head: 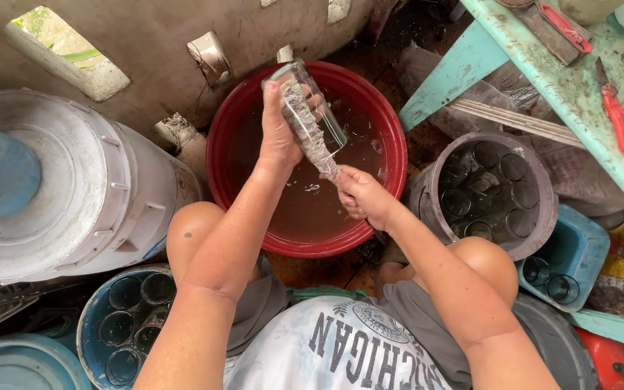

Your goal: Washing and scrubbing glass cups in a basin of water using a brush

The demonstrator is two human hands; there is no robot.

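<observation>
Currently my left hand (279, 133) clamps the tilted glass jar (305, 108) over the red basin (391, 144) while my right hand (361, 198) pinches the bottle brush (312, 141) inside it; wet glass may slip and shatter.

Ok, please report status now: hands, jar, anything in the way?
Left hand grips clear glass jar over red round basin. Right hand works bottle brush inside it. Nothing in the way.
</observation>
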